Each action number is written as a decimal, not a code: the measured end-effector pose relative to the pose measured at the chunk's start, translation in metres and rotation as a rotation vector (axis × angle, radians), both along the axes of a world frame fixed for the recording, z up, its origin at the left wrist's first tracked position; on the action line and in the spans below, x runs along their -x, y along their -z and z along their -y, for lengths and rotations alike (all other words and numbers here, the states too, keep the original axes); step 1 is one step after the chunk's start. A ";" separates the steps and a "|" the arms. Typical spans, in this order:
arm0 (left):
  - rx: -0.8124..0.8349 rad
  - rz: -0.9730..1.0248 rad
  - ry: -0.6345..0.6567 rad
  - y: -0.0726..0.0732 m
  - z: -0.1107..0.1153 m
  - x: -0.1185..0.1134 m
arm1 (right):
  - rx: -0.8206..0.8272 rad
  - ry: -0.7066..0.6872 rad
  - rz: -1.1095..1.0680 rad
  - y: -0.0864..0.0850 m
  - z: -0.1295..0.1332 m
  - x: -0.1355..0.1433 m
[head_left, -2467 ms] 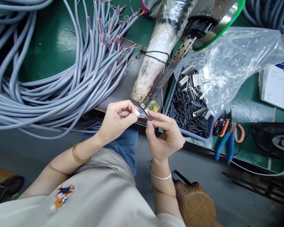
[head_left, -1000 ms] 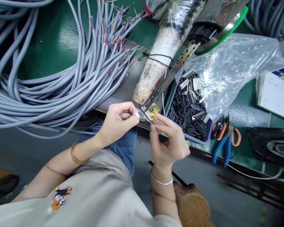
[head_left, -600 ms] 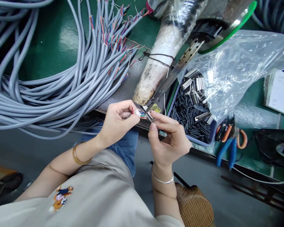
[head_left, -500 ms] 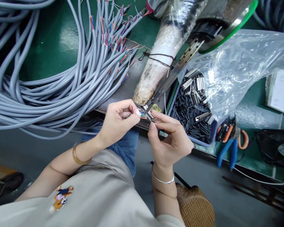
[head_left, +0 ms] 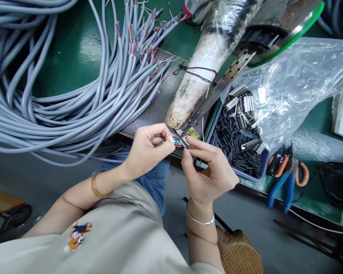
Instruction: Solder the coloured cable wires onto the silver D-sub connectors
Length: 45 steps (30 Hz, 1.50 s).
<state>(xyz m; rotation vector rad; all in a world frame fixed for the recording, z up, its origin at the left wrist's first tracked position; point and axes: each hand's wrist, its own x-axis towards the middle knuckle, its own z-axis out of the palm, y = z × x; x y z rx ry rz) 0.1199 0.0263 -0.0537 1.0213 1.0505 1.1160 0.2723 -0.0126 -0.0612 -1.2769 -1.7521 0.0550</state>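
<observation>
My left hand is closed in a pinch on the stripped end of a cable, and its thin coloured wires fan out past the fingertips. The wires meet a small metal multi-pin connector. My right hand pinches at the connector's near end with thumb and forefinger; the fingertips partly hide what is between them. From above, the metal shaft of a soldering iron slants down, its tip right over the connector. A yellow scrap lies just behind.
A bundle of grey cables with stripped ends covers the left. A stained white tube angles down beside the iron. Right of it stand a blue bin of black sleeves and connectors, a plastic bag and blue-handled pliers.
The whole view has shifted slightly, so everything sits a little farther right. Both hands keep the same pinch at the connector under the iron's tip.
</observation>
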 end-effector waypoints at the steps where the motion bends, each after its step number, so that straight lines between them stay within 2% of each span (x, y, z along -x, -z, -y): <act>1: 0.004 0.004 0.000 -0.001 0.000 0.000 | 0.003 0.000 -0.003 -0.001 0.000 0.000; 9: 0.022 0.084 0.021 -0.008 0.001 -0.001 | 0.008 0.037 -0.004 -0.010 0.002 0.003; 20: -0.015 0.133 0.015 -0.006 -0.001 -0.001 | 0.018 0.017 -0.016 -0.007 -0.002 0.004; 26: 0.001 0.114 0.028 -0.009 0.000 0.000 | -0.002 0.030 -0.007 -0.011 -0.001 0.005; 35: 0.048 0.028 0.029 -0.004 0.001 0.001 | 0.006 0.006 0.050 -0.005 0.001 0.002; 45: 0.033 0.052 0.027 -0.006 0.003 -0.002 | -0.007 0.048 0.013 -0.011 0.002 0.006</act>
